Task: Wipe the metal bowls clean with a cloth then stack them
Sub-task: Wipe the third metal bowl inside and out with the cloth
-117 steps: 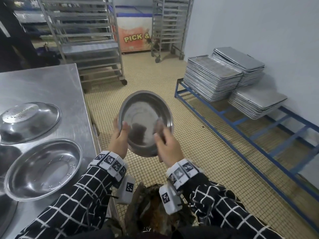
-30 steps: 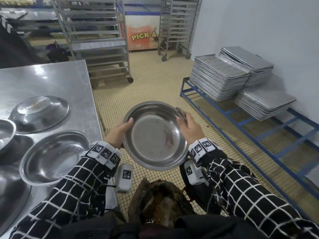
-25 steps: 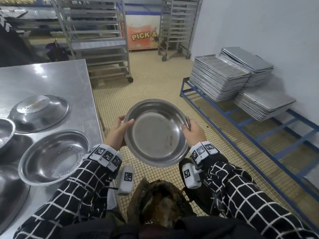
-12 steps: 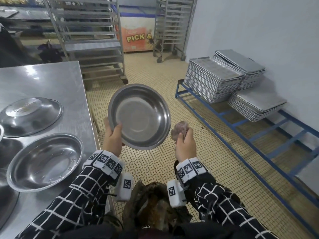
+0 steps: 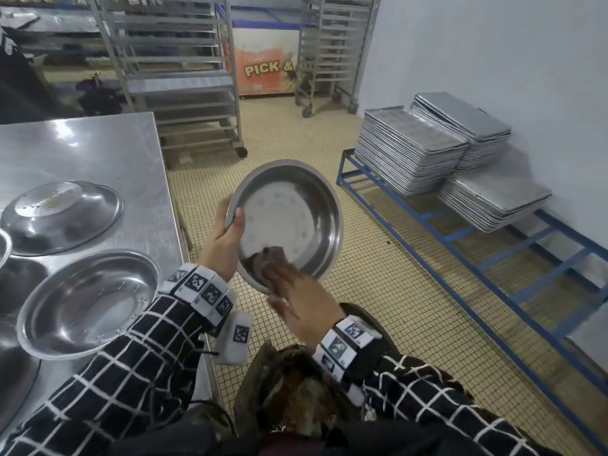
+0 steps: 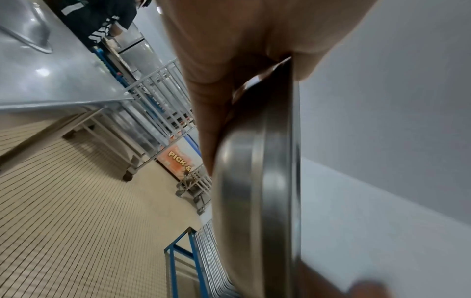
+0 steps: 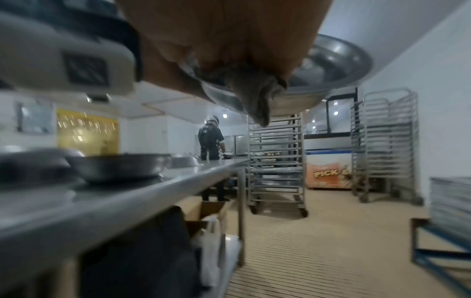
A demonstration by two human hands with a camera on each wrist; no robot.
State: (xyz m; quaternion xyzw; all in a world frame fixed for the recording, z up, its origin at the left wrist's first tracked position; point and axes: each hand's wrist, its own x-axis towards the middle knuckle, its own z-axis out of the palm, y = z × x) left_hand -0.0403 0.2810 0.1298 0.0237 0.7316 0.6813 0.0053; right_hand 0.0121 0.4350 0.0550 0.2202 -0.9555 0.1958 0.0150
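Left hand grips bowl rim, frame centre. Right hand, fingers flat, now presses cloth inside bowl; previously clear, lower right.

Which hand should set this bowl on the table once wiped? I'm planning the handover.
Probably the left hand: its grip already holds the bowl rim, nearest the table. The right hand presses the cloth.

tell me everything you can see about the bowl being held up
The bowl is round, shallow and shiny metal, with a flat base, sloping wall and thin rolled rim. It is held in the air over the tiled floor, tilted so its inside faces the camera. The left hand grips its left rim, thumb inside. The right hand presses a dark cloth against the lower inner wall.
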